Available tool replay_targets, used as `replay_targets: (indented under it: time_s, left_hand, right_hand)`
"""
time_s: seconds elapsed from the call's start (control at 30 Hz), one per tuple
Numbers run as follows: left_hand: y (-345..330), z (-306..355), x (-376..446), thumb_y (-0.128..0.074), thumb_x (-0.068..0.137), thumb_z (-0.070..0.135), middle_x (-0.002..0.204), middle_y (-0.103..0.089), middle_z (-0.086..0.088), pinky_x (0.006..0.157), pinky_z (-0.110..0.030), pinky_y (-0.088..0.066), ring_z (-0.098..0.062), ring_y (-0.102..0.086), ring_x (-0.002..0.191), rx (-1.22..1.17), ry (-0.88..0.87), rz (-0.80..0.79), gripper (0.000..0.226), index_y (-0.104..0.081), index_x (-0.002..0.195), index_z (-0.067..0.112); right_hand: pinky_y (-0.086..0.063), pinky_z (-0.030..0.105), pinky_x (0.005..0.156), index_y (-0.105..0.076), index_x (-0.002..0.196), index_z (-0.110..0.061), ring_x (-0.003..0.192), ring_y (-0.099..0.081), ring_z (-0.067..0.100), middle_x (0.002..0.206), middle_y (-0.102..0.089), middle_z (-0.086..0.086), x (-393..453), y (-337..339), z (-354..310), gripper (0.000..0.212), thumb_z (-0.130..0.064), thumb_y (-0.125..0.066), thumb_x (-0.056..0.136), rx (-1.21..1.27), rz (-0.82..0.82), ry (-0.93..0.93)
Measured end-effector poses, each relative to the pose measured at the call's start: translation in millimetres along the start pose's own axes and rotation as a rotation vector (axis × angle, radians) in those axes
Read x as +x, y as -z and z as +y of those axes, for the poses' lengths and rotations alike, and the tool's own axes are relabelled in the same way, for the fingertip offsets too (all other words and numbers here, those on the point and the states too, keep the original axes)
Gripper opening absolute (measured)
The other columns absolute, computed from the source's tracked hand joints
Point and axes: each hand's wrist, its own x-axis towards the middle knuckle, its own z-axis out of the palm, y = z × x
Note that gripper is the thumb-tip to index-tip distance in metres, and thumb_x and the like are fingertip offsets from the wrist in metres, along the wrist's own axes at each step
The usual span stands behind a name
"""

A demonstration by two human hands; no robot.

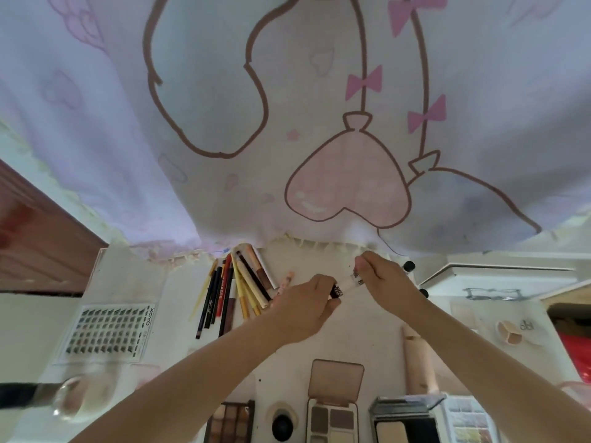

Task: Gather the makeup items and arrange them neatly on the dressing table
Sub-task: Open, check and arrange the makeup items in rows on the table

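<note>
A slim makeup tube [347, 286] with a dark end and a clear, labelled end is held above the white dressing table [361, 327]. My left hand [303, 310] grips its dark end and my right hand [382, 278] grips the clear end. A row of makeup pencils [224, 292] lies in a fan to the left of my hands. Along the near edge sit an eyeshadow palette [228, 422], a small round pot [282, 425], an open brow compact [332, 404] and an open powder compact [404, 422].
A cartoon-print cloth [287, 123] hangs behind the table, down to its back edge. A sheet of false lashes [110, 330] lies at the left, a clear round object [76, 398] at near left. A beige tube [419, 362] lies at the right, with a round item [508, 332] on the side shelf.
</note>
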Motion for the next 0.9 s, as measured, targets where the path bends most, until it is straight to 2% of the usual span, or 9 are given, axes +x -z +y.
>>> replay_targets:
  time_s: [0.07, 0.2, 0.3, 0.4, 0.53, 0.63, 0.7, 0.8, 0.9]
  left_hand:
    - [7, 10, -5, -0.027, 0.098, 0.031, 0.114, -0.048, -0.008, 0.059, -0.027, -0.03, -0.026, -0.054, 0.082, 0.094, -0.041, 0.098, 0.037, -0.038, 0.124, 0.007]
    - [25, 28, -15, -0.027, 0.098, 0.026, 0.108, -0.049, -0.009, 0.06, -0.031, -0.036, -0.026, -0.051, 0.075, 0.023, -0.095, 0.174, 0.033, -0.037, 0.121, 0.006]
    - [40, 40, -19, -0.027, 0.098, 0.029, 0.095, -0.05, -0.009, 0.059, -0.03, -0.035, -0.022, -0.047, 0.069, 0.043, -0.092, 0.112, 0.03, -0.037, 0.114, 0.005]
    - [58, 49, -23, -0.029, 0.098, 0.031, 0.073, -0.04, 0.002, 0.052, -0.025, -0.03, -0.015, -0.039, 0.061, 0.0, -0.122, -0.033, 0.023, -0.034, 0.101, 0.009]
    - [82, 59, -36, -0.032, 0.098, 0.026, 0.061, -0.036, 0.005, 0.045, -0.009, -0.034, -0.001, -0.038, 0.044, -0.321, -0.192, -0.265, 0.019, -0.032, 0.079, 0.022]
    - [94, 63, -44, -0.033, 0.097, 0.02, 0.061, -0.035, 0.006, 0.048, -0.014, -0.039, 0.0, -0.037, 0.044, -0.558, -0.189, -0.304, 0.023, -0.035, 0.075, 0.025]
    - [100, 62, -43, -0.036, 0.096, 0.024, 0.064, -0.037, 0.006, 0.049, -0.012, -0.037, -0.003, -0.037, 0.051, -0.399, -0.193, -0.218, 0.017, -0.035, 0.08, 0.027]
    - [105, 62, -40, -0.036, 0.095, 0.031, 0.067, -0.04, 0.006, 0.048, -0.012, -0.035, -0.007, -0.037, 0.055, -0.171, -0.152, -0.13, 0.007, -0.032, 0.093, 0.027]
    - [106, 64, -42, -0.032, 0.096, 0.034, 0.07, -0.043, 0.007, 0.056, -0.019, -0.037, -0.011, -0.041, 0.061, -0.107, -0.135, -0.133, 0.009, -0.034, 0.094, 0.025]
  right_hand:
    - [-0.028, 0.023, 0.049, -0.041, 0.067, -0.006, 0.051, -0.034, 0.016, 0.057, -0.038, 0.003, -5, 5, -11, 0.033, -0.019, -0.035, 0.096, 0.067, 0.137, -0.05]
    - [-0.03, 0.018, 0.046, -0.028, 0.055, -0.016, 0.048, -0.03, 0.012, 0.052, -0.031, -0.002, -18, 9, -30, 0.041, -0.018, -0.037, 0.096, 0.071, 0.196, -0.018]
    - [-0.026, 0.023, 0.05, -0.029, 0.059, -0.014, 0.051, -0.03, 0.014, 0.055, -0.033, -0.001, -28, 16, -39, 0.036, -0.013, -0.037, 0.094, 0.089, 0.201, 0.026]
    - [-0.029, 0.02, 0.046, -0.037, 0.067, -0.014, 0.047, -0.032, 0.008, 0.053, -0.037, -0.004, -44, 23, -43, 0.027, -0.009, -0.035, 0.094, 0.07, 0.213, 0.131]
    - [-0.031, 0.014, 0.041, -0.036, 0.072, -0.024, 0.043, -0.043, 0.005, 0.046, -0.032, -0.012, -69, 33, -53, 0.026, -0.008, -0.035, 0.093, 0.071, 0.248, 0.35]
    - [-0.033, 0.016, 0.042, -0.033, 0.078, -0.034, 0.046, -0.047, 0.011, 0.046, -0.044, -0.002, -77, 47, -59, 0.018, -0.017, -0.035, 0.085, 0.054, 0.192, 0.46]
    - [-0.038, 0.02, 0.049, -0.036, 0.081, -0.036, 0.052, -0.051, 0.015, 0.061, -0.059, 0.011, -76, 58, -59, 0.02, -0.019, -0.038, 0.091, -0.001, 0.086, 0.442]
    - [-0.042, 0.011, 0.056, -0.046, 0.082, -0.034, 0.06, -0.055, 0.003, 0.069, -0.059, -0.006, -74, 67, -50, 0.025, -0.011, -0.046, 0.091, -0.048, -0.033, 0.414]
    - [-0.042, 0.006, 0.06, -0.062, 0.087, -0.01, 0.064, -0.054, -0.004, 0.081, -0.053, -0.015, -76, 69, -46, 0.014, 0.0, -0.057, 0.08, -0.071, 0.082, 0.581]
